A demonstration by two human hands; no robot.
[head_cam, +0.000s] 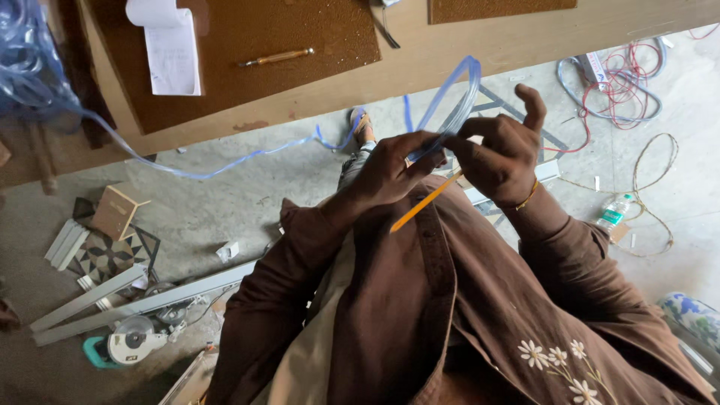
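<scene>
Between both closed hands (450,154), blue tube (450,90)

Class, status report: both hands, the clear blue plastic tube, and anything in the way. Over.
Left hand and right hand both pinching the clear blue plastic tube. Orange pencil tucked in right hand. Tube trails left to a coil. Nothing blocking.
</scene>
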